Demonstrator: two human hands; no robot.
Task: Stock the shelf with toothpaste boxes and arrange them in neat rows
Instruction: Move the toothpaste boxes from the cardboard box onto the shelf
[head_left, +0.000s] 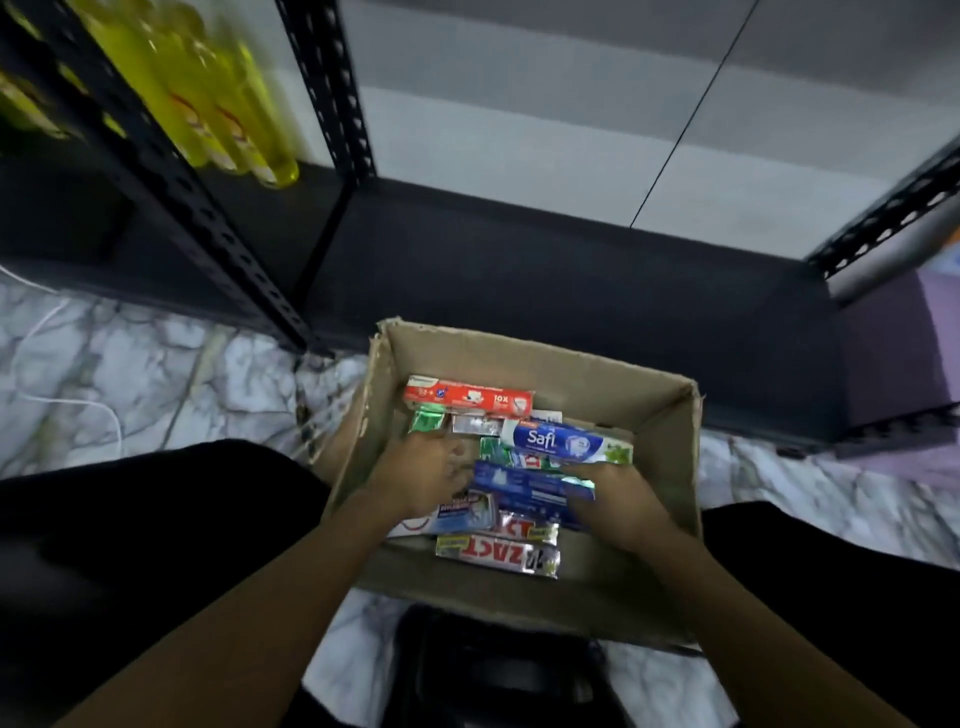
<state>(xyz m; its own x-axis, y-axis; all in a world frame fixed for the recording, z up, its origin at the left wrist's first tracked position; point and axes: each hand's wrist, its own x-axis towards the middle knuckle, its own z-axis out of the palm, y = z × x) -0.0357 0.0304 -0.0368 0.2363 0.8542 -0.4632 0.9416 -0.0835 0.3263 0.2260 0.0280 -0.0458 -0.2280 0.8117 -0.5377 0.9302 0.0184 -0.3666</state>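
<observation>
Forearms (260, 597) down in the cardboard box (597, 384), right hand (618, 501) curling its fingers (584, 475) round a blue toothpaste box (524, 491), seemingly to lift it off the jumble, left hand (426, 478) in there too, grip too blurred to call, shelf (519, 270) just beyond the box.

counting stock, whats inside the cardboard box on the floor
Loose toothpaste boxes in the cardboard box: a red box, a Safi box, a dark blue box, silver ZACT boxes. The left hand, right hand and upper boxes hide whatever lies beneath.
</observation>
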